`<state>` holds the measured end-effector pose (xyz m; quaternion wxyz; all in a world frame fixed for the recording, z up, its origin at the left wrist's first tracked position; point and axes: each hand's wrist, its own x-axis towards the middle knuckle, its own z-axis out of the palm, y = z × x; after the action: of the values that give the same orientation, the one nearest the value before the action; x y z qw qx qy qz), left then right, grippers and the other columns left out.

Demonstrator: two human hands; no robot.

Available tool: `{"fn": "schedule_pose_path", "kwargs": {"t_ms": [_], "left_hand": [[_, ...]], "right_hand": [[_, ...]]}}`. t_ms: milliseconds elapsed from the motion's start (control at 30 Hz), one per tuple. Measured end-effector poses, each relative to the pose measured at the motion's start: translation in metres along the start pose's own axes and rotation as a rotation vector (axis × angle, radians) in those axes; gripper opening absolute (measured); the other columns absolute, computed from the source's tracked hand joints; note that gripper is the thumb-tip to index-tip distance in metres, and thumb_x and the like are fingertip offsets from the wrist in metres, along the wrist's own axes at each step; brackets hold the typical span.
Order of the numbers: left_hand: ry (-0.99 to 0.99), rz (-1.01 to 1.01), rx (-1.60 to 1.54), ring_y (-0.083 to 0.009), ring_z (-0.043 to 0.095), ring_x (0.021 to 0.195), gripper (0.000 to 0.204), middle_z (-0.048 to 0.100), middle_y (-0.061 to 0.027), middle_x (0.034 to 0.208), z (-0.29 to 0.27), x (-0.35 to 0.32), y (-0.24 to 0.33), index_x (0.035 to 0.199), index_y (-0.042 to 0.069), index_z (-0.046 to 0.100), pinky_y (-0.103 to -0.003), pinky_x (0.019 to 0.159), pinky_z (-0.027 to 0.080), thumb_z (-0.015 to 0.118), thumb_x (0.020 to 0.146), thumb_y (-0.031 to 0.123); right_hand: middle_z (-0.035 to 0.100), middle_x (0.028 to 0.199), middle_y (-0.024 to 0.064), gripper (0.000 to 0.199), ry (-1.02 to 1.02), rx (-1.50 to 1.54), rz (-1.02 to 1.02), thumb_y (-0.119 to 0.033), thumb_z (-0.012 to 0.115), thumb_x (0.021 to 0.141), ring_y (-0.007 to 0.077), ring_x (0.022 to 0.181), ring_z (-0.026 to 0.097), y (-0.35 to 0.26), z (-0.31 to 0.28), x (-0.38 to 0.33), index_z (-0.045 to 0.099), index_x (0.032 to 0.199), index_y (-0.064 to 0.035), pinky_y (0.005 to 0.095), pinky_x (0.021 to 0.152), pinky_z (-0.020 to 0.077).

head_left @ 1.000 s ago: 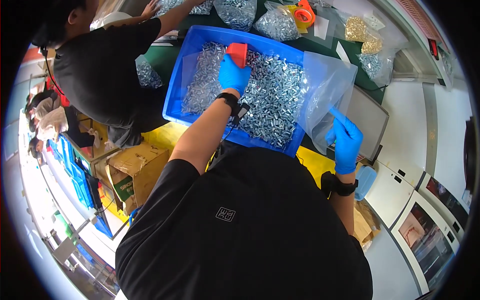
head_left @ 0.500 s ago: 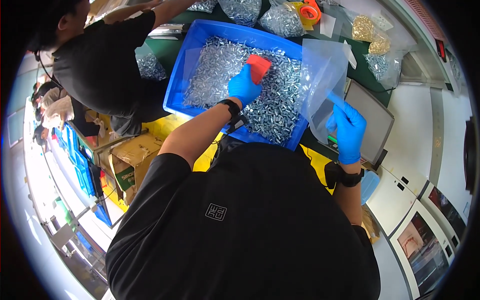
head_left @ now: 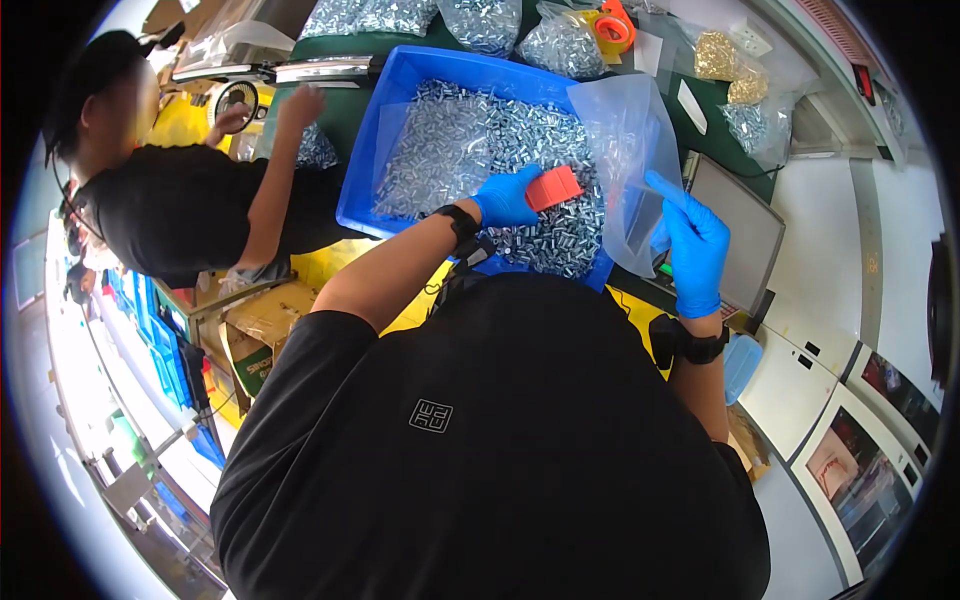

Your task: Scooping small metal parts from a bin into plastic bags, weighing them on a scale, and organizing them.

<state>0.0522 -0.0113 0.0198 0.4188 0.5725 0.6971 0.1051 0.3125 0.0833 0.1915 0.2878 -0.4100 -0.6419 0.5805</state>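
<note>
A blue bin (head_left: 357, 165) in front of me is filled with small silvery metal cylinders (head_left: 545, 135). My left hand (head_left: 507, 198), in a blue glove, is closed on a red plastic scoop (head_left: 556, 187) just over the cylinders. I cannot tell how much the scoop contains. At the bin's right side my gloved right hand (head_left: 694, 250) grips the edge of a clear plastic bag (head_left: 622, 150), its index finger stretched along the film. The bag overlaps the bin's right rim. Another sheet of clear film (head_left: 405, 150) lies over the cylinders on the left.
Bags of metal parts (head_left: 565, 42) line the back of the green table, beside orange tape (head_left: 615, 30) and bags of golden parts (head_left: 716, 55). A flat grey-topped device (head_left: 735, 235) stands right of the bag. A co-worker (head_left: 180, 200) is at the left, near a cardboard box (head_left: 265, 325).
My left hand has moved right and toward me with the red scoop, nearer the bag. The bag's film has shifted slightly left. The co-worker has drawn their arms back from the table.
</note>
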Motion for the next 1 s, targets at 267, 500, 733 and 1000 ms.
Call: {"fn": "schedule_pose_path", "kwargs": {"t_ms": [267,500,733,1000], "left_hand": [[-0.233,-0.056,-0.463,-0.0297,0.065,0.105,0.086,0.065,-0.0197,0.117,-0.01,-0.003,-0.02,0.142,0.003,0.042,-0.039,0.091,0.052,0.078,0.066,0.025],[-0.474,-0.134,-0.93,-0.0148,0.062,0.084,0.058,0.062,-0.0079,0.099,0.008,0.017,-0.05,0.129,0.004,0.049,-0.033,0.074,0.055,0.067,0.073,0.008],[-0.603,-0.477,-1.474,-0.0231,0.064,0.078,0.027,0.065,-0.0082,0.087,0.024,0.031,-0.094,0.1,0.008,0.062,-0.042,0.081,0.053,0.063,0.073,0.014],[-0.264,-0.215,-1.657,-0.0333,0.064,0.107,0.058,0.063,-0.0191,0.123,-0.068,-0.043,-0.099,0.13,-0.003,0.051,-0.047,0.1,0.049,0.057,0.075,0.017]], "right_hand": [[0.054,0.064,-0.004,0.028,0.084,-0.057,-0.029,-0.006,0.054,0.098,0.0029,0.056,0.046,-0.003,0.004,0.001,0.068,0.122,-0.0059,0.0193,0.053,0.0385],[0.06,0.075,-0.0021,0.028,0.159,-0.204,-0.047,-0.007,0.056,0.097,0.0032,0.064,0.051,0.02,0.016,-0.002,0.068,0.122,-0.004,0.0199,0.06,0.0436],[0.069,0.084,0.0065,0.027,0.006,-0.361,-0.122,-0.007,0.06,0.093,0.0085,0.074,0.06,0.004,0.057,0.022,0.069,0.118,-0.0064,0.0267,0.065,0.0494],[0.066,0.079,0.0205,0.021,-0.066,-0.478,-0.087,-0.011,0.059,0.086,0.0319,0.069,0.067,0.042,0.11,0.046,0.072,0.103,-0.0065,0.0373,0.064,0.0512]]}}
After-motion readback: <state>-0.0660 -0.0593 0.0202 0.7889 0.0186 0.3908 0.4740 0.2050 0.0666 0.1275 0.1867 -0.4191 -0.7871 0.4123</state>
